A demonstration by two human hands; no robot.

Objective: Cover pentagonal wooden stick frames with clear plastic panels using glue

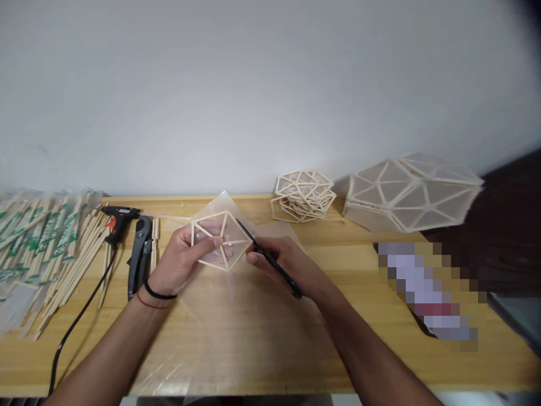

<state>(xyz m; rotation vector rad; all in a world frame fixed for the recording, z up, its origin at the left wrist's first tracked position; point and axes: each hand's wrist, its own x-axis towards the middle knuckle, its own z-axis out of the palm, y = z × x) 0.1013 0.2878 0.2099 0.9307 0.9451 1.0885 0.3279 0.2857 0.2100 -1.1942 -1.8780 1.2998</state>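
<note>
The left hand is clamped on a small pentagon frame of pale wooden sticks, backed with translucent paper and held just above the light wooden table. The right hand is closed around a slim black-handled cutting tool whose tip touches the frame's right edge. A black glue gun and black pliers lie left of the hands, a stack of bare stick frames and a large paper-covered dome behind.
</note>
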